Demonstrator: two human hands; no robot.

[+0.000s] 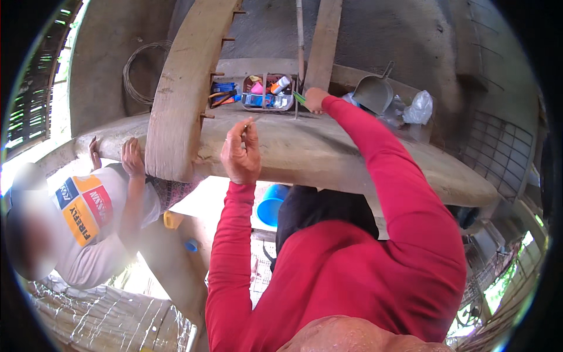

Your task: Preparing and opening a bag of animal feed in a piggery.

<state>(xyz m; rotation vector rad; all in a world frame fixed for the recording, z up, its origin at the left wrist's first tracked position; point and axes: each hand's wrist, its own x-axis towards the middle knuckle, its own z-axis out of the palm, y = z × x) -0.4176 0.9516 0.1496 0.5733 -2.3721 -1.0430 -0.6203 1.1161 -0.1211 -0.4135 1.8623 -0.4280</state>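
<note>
My left hand (241, 155) is raised over the rounded grey ledge (340, 146), thumb and fingers pinched together. Something tiny may be at the fingertips, too small to name. My right hand (316, 100) reaches to the back of the ledge, closed on a slim green object (300, 98) that points left. Just left of it stands a wire-handled basket (244, 103). Inside are a white-and-orange bottle (280, 85), a pink item (257, 88) and blue packets (253, 100). Beside the basket lie blue and dark slender items (224, 94).
A wooden beam (179, 94) with pegs leans at left, a plank (322, 47) behind. A dustpan (373, 94) and clear plastic bag (419, 108) lie at right. Another person (111, 211) rests both hands on the ledge at left. A blue bucket (270, 206) stands below.
</note>
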